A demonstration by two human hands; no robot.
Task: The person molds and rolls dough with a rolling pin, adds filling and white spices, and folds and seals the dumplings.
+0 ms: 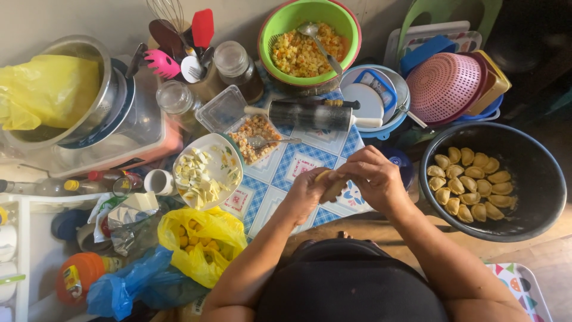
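Green bowl (271, 27) of filling, pink colander (444, 86), yellow bag (202, 241)

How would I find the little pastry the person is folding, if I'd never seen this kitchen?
Start at the big black bowl of finished dumplings on one side. Beside it, over the blue checked cloth, the left hand and right hand meet. The pale yellow piece of dough pinched between them is it, the only one outside the bowl.

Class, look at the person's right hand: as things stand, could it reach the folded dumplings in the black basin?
Probably yes. The black basin sits open-topped beside the right hand, with nothing between them. But both hands are pinching a piece of dough, so the right hand would have to let go first.
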